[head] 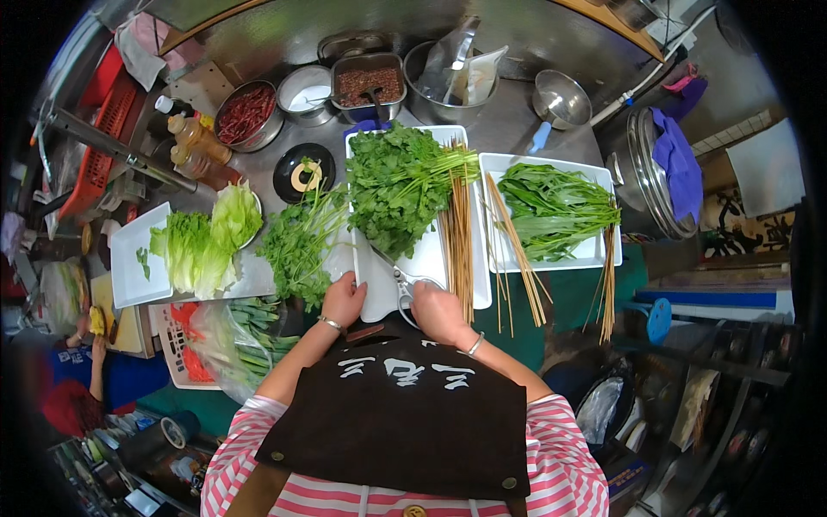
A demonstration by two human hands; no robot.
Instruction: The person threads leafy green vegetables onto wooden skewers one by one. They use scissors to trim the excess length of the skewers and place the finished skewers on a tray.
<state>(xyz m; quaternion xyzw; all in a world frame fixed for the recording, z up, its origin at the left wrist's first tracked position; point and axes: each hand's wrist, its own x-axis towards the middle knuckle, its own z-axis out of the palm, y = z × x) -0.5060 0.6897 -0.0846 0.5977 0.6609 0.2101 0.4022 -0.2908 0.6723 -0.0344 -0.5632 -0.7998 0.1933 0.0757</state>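
My right hand (437, 311) holds a pair of metal scissors (404, 284) over the front of a white tray (479, 258). Bunched cilantro (394, 181) on bamboo skewers (459, 252) lies in that tray, the skewer ends towards me. My left hand (344, 298) rests at the tray's left front corner; whether it grips anything is not clear. Loose cilantro (300, 239) lies just beyond it. On the right, a second white tray (549, 263) holds long-leaved greens (549, 210) and more skewers (517, 245). Lettuce (200, 249) lies on the left beside another white tray (123, 265).
Along the back stand a bowl of dried chillies (247, 116), a steel pan (368, 84) of reddish bits and a ladle (562, 100). A lidded pot (639, 174) stands right. A basket (169, 355) with bagged leeks (255, 336) is front left. Another person's hands (97, 339) are far left.
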